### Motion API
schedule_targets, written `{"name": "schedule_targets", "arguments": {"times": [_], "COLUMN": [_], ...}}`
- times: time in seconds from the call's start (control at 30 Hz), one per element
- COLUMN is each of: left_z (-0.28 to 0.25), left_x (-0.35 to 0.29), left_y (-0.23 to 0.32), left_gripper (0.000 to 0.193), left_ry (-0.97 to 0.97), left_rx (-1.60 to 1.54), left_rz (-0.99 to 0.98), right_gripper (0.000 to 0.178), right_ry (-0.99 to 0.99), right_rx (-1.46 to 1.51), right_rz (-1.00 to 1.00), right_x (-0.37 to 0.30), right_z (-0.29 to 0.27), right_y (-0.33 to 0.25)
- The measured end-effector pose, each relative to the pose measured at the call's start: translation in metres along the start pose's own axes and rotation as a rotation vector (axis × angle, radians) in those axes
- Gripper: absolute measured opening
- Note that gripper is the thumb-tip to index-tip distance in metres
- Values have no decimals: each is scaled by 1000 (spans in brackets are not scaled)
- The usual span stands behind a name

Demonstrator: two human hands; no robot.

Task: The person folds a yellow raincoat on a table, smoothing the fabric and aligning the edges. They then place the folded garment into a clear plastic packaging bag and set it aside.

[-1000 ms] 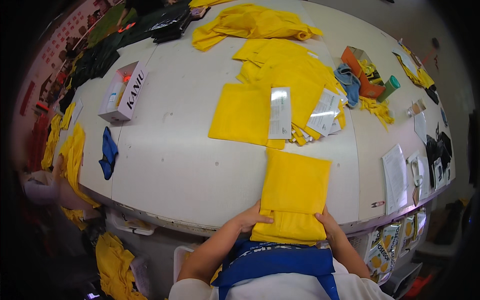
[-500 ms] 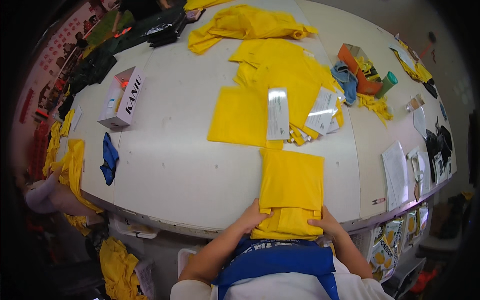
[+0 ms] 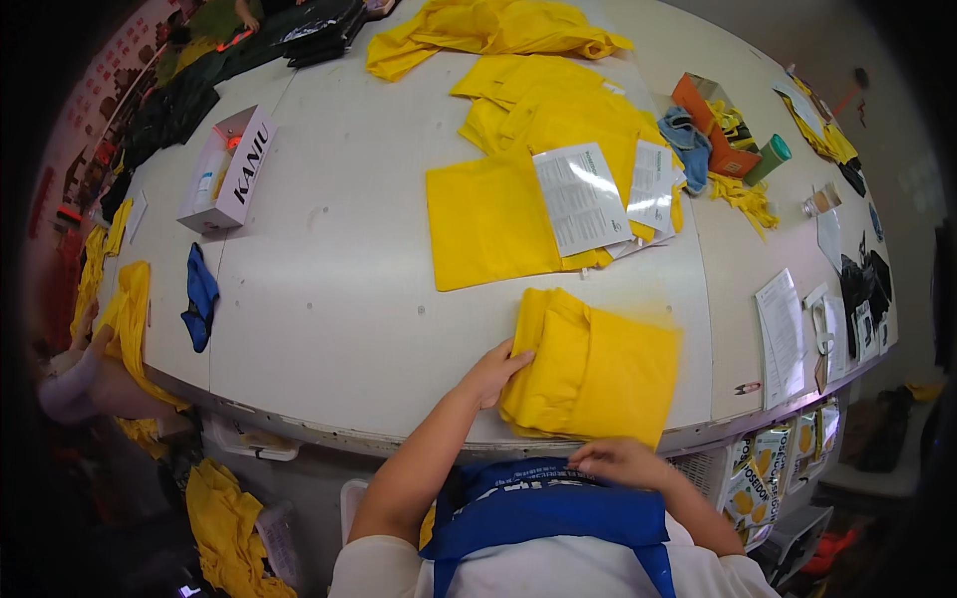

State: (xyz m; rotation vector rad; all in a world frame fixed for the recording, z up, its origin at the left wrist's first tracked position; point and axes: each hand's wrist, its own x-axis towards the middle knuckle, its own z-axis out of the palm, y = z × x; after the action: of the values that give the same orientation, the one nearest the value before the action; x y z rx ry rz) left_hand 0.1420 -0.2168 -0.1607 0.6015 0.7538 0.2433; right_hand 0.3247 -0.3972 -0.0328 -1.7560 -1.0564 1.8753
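Note:
A folded yellow cloth (image 3: 608, 369) lies turned at a slant near the table's front edge, its thick layered fold facing left. My left hand (image 3: 498, 371) grips that left edge, thumb on top and fingers underneath. Just below the cloth's near edge, my right hand (image 3: 620, 461) is off it, fingers loosely bent with nothing visible in them. Beyond lies a flat yellow piece (image 3: 488, 224) beside a heap of yellow cloth (image 3: 558, 110). A printed sheet (image 3: 583, 199) rests across these, with another printed sheet (image 3: 651, 189) to its right.
A white open box (image 3: 234, 169) and a blue cloth (image 3: 200, 299) are on the left. To the right stand an orange box (image 3: 718, 135) and a green cylinder (image 3: 770, 157), with papers (image 3: 783, 334) nearer. At far left, another person's arm (image 3: 70, 384) handles yellow cloth.
The folded cloth has turned, so its layered fold now faces left instead of toward me. My right hand has let go and drawn back. The nearer printed sheet appears tilted and more widely exposed.

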Motion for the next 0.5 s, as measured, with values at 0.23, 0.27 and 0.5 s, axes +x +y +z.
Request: {"name": "schedule_targets", "arguments": {"times": [0.23,0.27,0.5], "left_z": [20,22,66], "left_x": [10,11,-38], "left_y": [-8,-6,-19], "left_gripper": [37,39,41], "left_ry": [63,80,74], "left_rx": [406,417,1095], "left_rz": [85,27,470], "right_gripper": [54,56,64], "right_ry": [456,302,223], "right_rx": [-284,-108,-56], "right_rz": [-201,3,-314], "right_x": [117,125,80], "right_z": [-85,-85,-92], "right_y": [-28,-33,-14]}}
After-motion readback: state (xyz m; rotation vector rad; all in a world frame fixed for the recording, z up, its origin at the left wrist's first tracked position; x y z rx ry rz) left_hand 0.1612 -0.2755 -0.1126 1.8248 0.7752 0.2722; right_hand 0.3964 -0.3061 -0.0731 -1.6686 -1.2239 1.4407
